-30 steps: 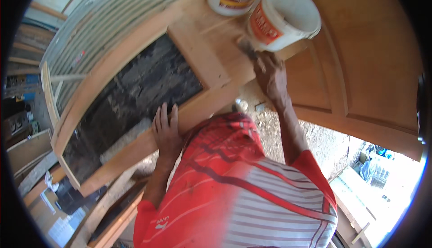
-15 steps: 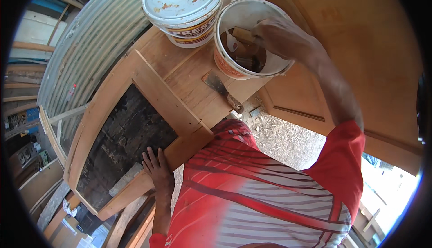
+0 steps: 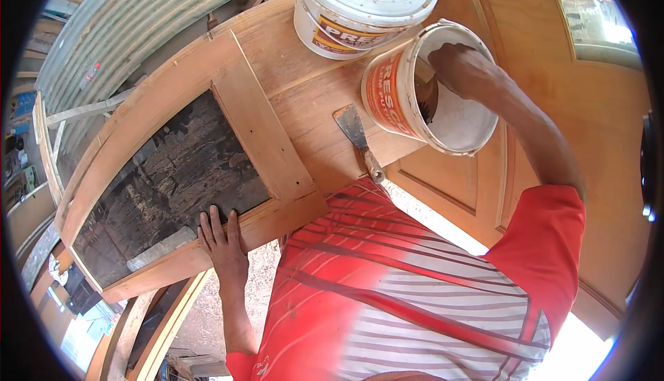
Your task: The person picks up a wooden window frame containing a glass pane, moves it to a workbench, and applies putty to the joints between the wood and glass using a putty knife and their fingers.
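My right hand (image 3: 462, 69) is closed inside an open white bucket (image 3: 460, 132) with an orange label. The bucket leans, its mouth facing right. Between my fingers shows a tan, wood-like piece (image 3: 422, 71), partly hidden by the hand and the rim. Brown matter (image 3: 427, 94) lies inside, with a dark, bristly edge near it. My left hand (image 3: 225, 242) lies with fingers stretched over the near rail of a wooden frame (image 3: 259, 128), its fingertips by the dark panel. A putty knife (image 3: 356, 135) rests on the wooden board left of the bucket.
A lidded white bucket (image 3: 366, 4) stands on the board at the back. A wooden door (image 3: 532, 97) with panels and a small glass pane fills the right. Corrugated metal sheeting (image 3: 145, 42) curves along the back left. Lumber (image 3: 155, 339) lies below at left.
The open bucket has tipped over toward the right, with my right hand still in it. The view has shifted, so the frame and lidded bucket appear elsewhere. My left hand stays on the rail.
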Demonstrator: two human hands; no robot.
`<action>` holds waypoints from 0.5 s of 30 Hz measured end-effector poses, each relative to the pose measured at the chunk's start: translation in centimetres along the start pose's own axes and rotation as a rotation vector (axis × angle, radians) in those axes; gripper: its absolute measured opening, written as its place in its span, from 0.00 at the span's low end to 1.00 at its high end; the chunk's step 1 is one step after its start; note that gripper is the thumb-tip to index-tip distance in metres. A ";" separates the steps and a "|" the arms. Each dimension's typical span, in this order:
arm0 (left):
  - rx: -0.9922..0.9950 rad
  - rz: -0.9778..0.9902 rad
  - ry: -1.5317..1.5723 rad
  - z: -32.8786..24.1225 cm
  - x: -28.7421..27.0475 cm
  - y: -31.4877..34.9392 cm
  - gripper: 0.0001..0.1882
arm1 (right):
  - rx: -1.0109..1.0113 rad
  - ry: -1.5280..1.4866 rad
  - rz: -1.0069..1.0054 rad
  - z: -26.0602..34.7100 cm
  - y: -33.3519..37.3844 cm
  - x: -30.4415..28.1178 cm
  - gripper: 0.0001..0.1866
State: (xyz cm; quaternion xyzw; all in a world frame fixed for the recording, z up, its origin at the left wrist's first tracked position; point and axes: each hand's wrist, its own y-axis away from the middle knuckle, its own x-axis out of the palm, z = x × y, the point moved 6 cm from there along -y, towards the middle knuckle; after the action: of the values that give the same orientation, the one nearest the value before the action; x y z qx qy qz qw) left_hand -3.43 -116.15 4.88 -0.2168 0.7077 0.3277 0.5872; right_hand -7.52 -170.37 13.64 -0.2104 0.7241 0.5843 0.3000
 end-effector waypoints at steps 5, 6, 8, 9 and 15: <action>0.010 -0.033 0.006 0.0 0.0 0.2 0.25 | 0.019 -0.054 -0.090 0.8 -1.3 1.9 0.09; 0.007 -0.030 0.009 0.0 0.0 0.2 0.25 | 0.024 -0.060 -0.095 0.7 -1.4 1.6 0.09; 0.003 -0.031 0.011 -0.1 0.1 -0.1 0.25 | 0.077 -0.179 -0.002 1.0 -1.5 0.6 0.09; 0.011 -0.031 0.002 -0.3 -0.1 0.0 0.25 | 0.080 -0.190 -0.005 0.9 -1.4 1.0 0.09; 0.037 -0.081 0.016 -0.6 -0.4 -0.1 0.25 | 0.099 -0.297 -0.110 0.1 -2.1 1.6 0.14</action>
State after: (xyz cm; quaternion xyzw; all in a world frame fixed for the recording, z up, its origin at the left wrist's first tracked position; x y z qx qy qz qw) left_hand -3.65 -116.70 5.30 -0.2373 0.7089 0.2888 0.5981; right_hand -7.28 -170.67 11.02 -0.1463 0.6870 0.5552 0.4453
